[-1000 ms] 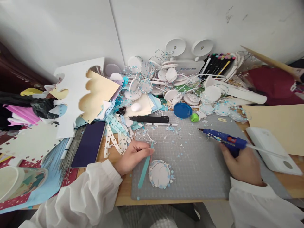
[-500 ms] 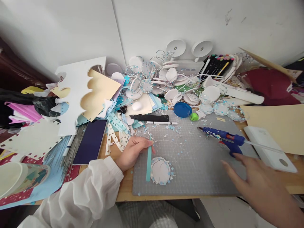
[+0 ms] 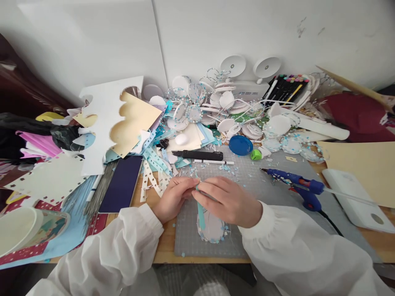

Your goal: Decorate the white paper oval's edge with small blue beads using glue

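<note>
Between my two hands hangs a narrow turquoise paper strip (image 3: 201, 214), its lower end over a white disc (image 3: 214, 225) edged with small blue and white stars. My left hand (image 3: 176, 196) pinches the strip near its top. Fingertips of my right hand (image 3: 230, 200) meet it there, closed at the same strip; the pinched end is partly hidden. The disc lies flat on the grey cutting mat (image 3: 187, 242). Off to the right, a blue glue gun (image 3: 293, 181) rests on its side on the mat, with a clear glue stick out of its back.
Behind the mat's front area lie a black cutter (image 3: 199, 155), a white pen (image 3: 214, 162), a blue lid (image 3: 240, 145) and a green sharpener (image 3: 256, 155). Star-trimmed white discs (image 3: 194, 113) pile up along the wall. Left stands a paper cup (image 3: 33, 232) beside a dark blue notebook (image 3: 121, 185).
My right hand has moved left from beside the glue gun to the top of the strip, by my left hand. The glue gun stays lying on the mat.
</note>
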Demonstrator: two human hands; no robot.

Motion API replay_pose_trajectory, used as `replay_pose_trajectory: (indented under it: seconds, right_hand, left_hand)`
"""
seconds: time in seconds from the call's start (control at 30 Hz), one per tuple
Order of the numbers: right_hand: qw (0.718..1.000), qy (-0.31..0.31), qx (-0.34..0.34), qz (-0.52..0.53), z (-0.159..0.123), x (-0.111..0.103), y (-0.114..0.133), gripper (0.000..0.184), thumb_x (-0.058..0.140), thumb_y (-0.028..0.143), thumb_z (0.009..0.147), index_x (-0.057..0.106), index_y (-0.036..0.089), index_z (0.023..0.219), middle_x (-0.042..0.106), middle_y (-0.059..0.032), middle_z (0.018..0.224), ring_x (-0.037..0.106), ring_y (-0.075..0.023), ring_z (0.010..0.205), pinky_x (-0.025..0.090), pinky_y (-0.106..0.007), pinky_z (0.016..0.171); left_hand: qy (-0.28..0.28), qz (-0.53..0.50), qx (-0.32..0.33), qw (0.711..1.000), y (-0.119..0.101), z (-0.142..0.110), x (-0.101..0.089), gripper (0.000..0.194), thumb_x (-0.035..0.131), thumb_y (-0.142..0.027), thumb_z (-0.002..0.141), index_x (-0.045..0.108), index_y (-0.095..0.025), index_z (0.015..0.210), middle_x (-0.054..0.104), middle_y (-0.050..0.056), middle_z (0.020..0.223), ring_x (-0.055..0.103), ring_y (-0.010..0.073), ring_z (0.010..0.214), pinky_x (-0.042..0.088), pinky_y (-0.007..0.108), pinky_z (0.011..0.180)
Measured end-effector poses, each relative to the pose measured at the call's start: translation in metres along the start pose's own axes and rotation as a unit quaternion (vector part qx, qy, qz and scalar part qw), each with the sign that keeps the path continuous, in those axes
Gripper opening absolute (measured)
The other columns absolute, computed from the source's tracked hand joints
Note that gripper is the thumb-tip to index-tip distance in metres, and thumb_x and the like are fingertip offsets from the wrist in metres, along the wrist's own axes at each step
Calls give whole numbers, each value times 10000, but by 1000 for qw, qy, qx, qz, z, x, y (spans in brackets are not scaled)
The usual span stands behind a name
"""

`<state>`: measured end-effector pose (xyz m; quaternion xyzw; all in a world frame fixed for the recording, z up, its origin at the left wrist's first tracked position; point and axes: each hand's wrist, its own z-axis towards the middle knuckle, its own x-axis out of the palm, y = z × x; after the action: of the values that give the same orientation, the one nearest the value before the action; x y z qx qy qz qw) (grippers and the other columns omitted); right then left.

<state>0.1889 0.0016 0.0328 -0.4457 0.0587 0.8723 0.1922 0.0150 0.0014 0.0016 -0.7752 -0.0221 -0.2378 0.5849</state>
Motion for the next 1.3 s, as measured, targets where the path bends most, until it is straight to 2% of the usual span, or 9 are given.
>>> replay_pose_trajectory:
  seconds: [0.13, 0.23, 0.37, 0.43, 0.57, 0.67, 0.8, 0.97, 1.3]
  right_hand:
    - [998, -63, -11, 23, -7, 7, -7, 233, 481, 73, 890, 616, 141, 1068, 706, -112, 929, 662, -214, 910, 568, -346, 758]
    - [978, -130, 106, 125, -22, 10, -11, 274, 450, 71, 894, 567, 211, 1098, 713, -92, 984, 679, -196, 926, 582, -346, 745]
    - [867, -257, 331, 269, -43, 14, -17, 109, 527, 143, 890, 514, 230, 955, 702, -63, 875, 685, -176, 749, 573, -334, 639]
    - [811, -259, 403, 336, -50, 18, -20, 56, 544, 244, 904, 495, 218, 912, 684, -47, 809, 654, -151, 641, 559, -313, 588]
    - [719, -204, 483, 457, -57, 25, -27, 219, 576, 408, 881, 486, 208, 878, 673, -25, 762, 622, -135, 588, 536, -292, 551]
    - [679, -194, 484, 516, -55, 26, -27, 250, 587, 433, 870, 484, 205, 880, 668, -22, 784, 604, -125, 584, 521, -286, 549]
    - [666, -175, 469, 553, -52, 20, -21, 226, 562, 410, 894, 472, 203, 882, 652, -14, 767, 569, -108, 554, 493, -272, 533]
    - [672, -165, 458, 559, -50, 15, -15, 233, 555, 419, 897, 455, 209, 875, 646, -5, 738, 555, -107, 539, 478, -264, 523]
    - [665, -144, 437, 588, -48, 10, -6, 136, 508, 331, 942, 489, 200, 912, 642, -15, 803, 566, -91, 594, 483, -250, 575]
  left_hand:
    - [13, 23, 12, 1000, 1, -1, 1, 535, 624, -412, 814, 292, -173, 469, 199, -62, 508, 170, 70, 500, 161, 262, 490]
    - [17, 113, 14, 993, 0, -4, 2, 463, 536, -454, 877, 508, -146, 532, 256, -55, 497, 227, 81, 493, 176, 255, 496]
    - [40, 316, 85, 944, -2, -8, 3, 370, 496, -371, 910, 691, -128, 709, 463, -3, 577, 414, 110, 560, 292, 246, 543]
    - [72, 383, 130, 912, -1, -8, 3, 343, 497, -326, 909, 686, -128, 702, 493, 10, 604, 447, 117, 580, 319, 244, 555]
    - [145, 456, 179, 860, 1, -7, 2, 195, 572, -255, 854, 667, -135, 734, 533, 25, 667, 497, 139, 664, 369, 253, 628]
    - [179, 475, 202, 837, 0, -6, 3, 96, 621, -212, 803, 671, -140, 765, 557, 41, 747, 530, 162, 752, 396, 287, 730]
    - [199, 479, 210, 829, -4, -5, 5, 74, 600, -168, 808, 647, -146, 755, 577, 71, 867, 546, 187, 853, 408, 319, 810]
    - [211, 419, 190, 862, -6, -6, 4, 110, 486, -123, 891, 582, -155, 847, 607, 95, 1034, 561, 188, 1005, 423, 314, 905]
    - [185, 379, 224, 878, 2, -4, 1, 108, 485, -104, 898, 584, -137, 925, 633, 93, 905, 578, 172, 864, 466, 297, 785]
